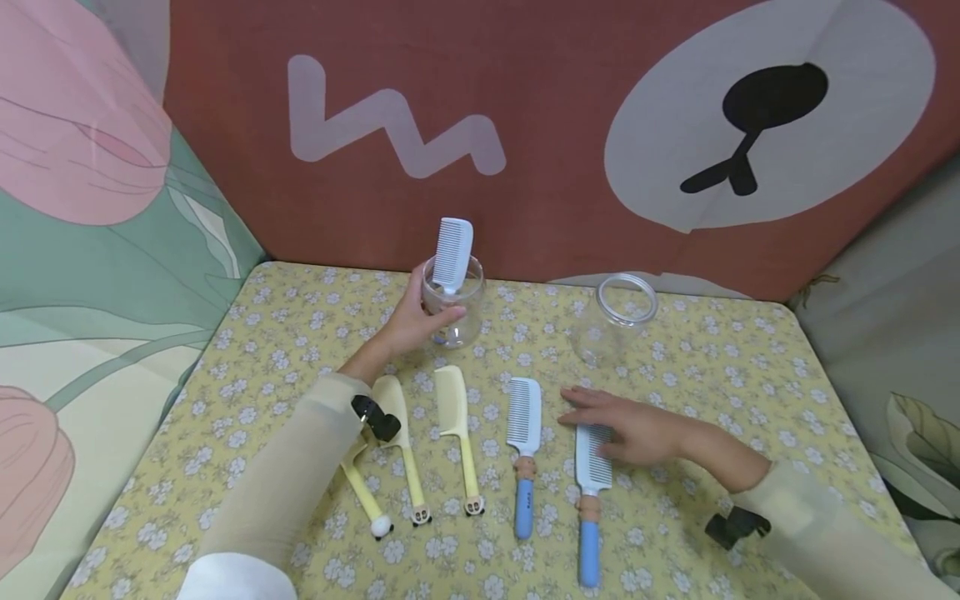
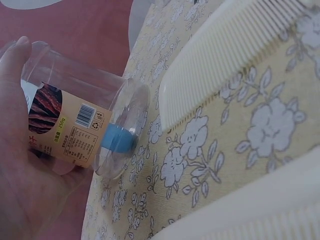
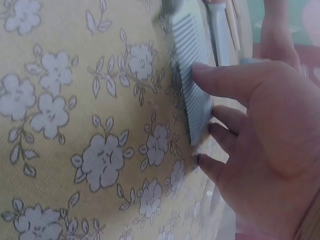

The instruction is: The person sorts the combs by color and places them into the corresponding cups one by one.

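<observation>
My left hand grips the side of a clear jar. A pale blue comb stands in it, toothed end up and out of the mouth; its blue handle end shows near the jar's bottom. The jar bears a printed label. My right hand is over the toothed end of a comb with a blue handle lying on the cloth. In the right wrist view, the thumb touches its teeth and the fingers reach past its far edge.
Another blue-handled comb lies left of the right hand. Three cream-yellow combs, one of them a broad comb, lie near the left forearm, which partly hides one. A second clear jar stands at the back right. Flowered cloth covers the table.
</observation>
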Tool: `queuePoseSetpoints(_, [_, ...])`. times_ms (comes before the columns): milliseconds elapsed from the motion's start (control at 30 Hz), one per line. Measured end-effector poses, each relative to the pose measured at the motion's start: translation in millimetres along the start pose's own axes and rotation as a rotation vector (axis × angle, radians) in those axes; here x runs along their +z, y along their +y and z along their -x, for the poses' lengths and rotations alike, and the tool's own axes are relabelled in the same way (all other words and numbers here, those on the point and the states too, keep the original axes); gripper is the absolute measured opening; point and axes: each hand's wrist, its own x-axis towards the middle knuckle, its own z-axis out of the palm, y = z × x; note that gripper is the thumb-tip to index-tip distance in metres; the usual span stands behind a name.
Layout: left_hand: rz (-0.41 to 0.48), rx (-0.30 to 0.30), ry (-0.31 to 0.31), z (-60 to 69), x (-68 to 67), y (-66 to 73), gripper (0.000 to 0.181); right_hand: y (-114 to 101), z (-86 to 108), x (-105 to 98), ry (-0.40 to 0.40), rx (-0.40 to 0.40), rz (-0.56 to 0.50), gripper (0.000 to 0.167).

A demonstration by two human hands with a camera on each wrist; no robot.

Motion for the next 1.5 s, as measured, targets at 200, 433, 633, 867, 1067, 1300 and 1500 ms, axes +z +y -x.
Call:
queuePoseSetpoints(200, [-0.004, 0.003, -0.001, 1.3, -0.2, 1.0, 0.094, 4, 2.0, -3, -0.017, -0.002, -0.034, 0.059])
queuePoseSetpoints(433, [0.018, -0.003, -0.011, 0.6, -0.5, 0.4, 0.096, 5, 1.1, -3, -0.011, 0.010, -0.066, 0.047])
queuePoseSetpoints(633, [0.043, -0.017, -0.028, 5.6, -1.1, 15.5, 0.095, 5, -2.1, -6, 0.003, -0.023, -0.083, 0.040])
queuePoseSetpoints(867, [0.052, -0.013, -0.036, 13.4, -0.7, 33.1, 0.092, 9, -2.2, -15, 0.044, -0.045, -0.097, 0.030])
queuePoseSetpoints(1067, [0.044, -0.018, -0.034, 9.7, -0.5, 25.7, 0.093, 20, 2.0, -18, 0.050, -0.014, -0.305, 0.020])
queuePoseSetpoints(1300, [0.028, -0.008, -0.011, -1.0, 0.8, -0.7, 0.096, 26, 4.3, -19, 0.177, 0.100, -0.503, 0.039])
queuePoseSetpoints(1500, [0.014, 0.007, 0.000, -1.0, 1.2, -2.3, 0.095, 25, 4.9, -15, 0.396, 0.187, -0.696, 0.055])
